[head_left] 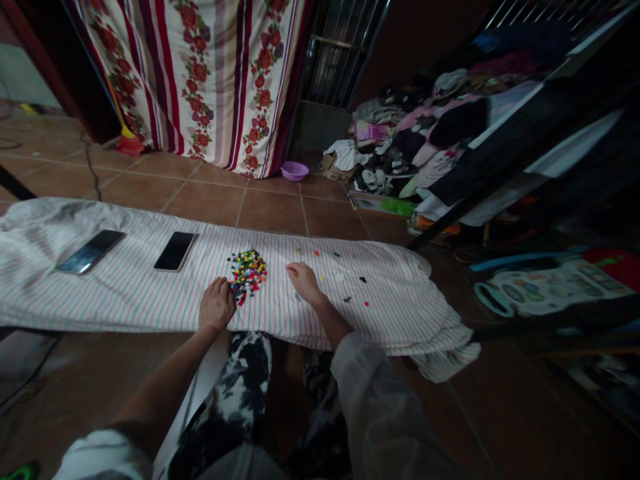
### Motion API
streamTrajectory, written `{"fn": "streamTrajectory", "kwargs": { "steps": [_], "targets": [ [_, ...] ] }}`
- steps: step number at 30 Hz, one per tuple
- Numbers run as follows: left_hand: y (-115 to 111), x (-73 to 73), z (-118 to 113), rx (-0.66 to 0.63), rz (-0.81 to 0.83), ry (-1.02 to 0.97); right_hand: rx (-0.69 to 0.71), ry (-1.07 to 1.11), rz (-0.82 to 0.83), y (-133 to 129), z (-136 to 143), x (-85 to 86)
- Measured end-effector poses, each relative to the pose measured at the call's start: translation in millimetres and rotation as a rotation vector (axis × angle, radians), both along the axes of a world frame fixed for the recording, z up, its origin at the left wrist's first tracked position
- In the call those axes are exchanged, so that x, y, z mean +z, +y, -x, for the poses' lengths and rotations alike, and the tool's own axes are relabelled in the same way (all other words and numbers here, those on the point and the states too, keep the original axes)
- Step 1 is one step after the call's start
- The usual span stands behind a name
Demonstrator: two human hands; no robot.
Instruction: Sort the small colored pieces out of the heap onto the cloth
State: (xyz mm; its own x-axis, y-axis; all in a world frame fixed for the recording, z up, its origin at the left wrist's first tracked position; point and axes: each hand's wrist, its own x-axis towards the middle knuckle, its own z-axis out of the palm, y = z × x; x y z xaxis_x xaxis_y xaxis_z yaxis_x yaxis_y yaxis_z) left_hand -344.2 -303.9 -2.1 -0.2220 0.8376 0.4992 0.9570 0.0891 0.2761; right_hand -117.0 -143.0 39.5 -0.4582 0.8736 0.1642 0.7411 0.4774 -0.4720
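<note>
A heap of small multicolored pieces is spread across a striped cloth draped over a long bench. The left hand is laid at the heap's near left edge, its fingers loosely bent; how far its grip is open, and whether any piece is held, cannot be told. To the right of the heap, the right hand is held with its grip closed, thumb and fingertips brought together; whether a piece is pinched there cannot be made out. Around and beyond that hand, small clusters are set apart on the cloth, among them orange pieces, green pieces, black pieces and red pieces. Two phones, one dark and one reflective, are placed left of the heap.
</note>
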Motion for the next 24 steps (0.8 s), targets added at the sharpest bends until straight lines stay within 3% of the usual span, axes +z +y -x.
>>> {"fn": "streamTrajectory", "kwargs": {
  "steps": [4,9,17,24],
  "targets": [
    [1,-1.0,-1,0.006,0.015,-0.003,0.155,-0.02,0.052,-8,39,-2.9],
    [2,-1.7,-2,0.024,0.01,0.004,0.188,-0.134,0.108,-14,70,4.2],
    [2,-2.1,-3,0.021,-0.012,-0.037,0.099,-0.292,0.142,-15,91,13.7],
    [1,-0.3,-3,0.0,0.002,-0.036,0.118,-0.319,0.156,-18,95,23.3]
  ]
}}
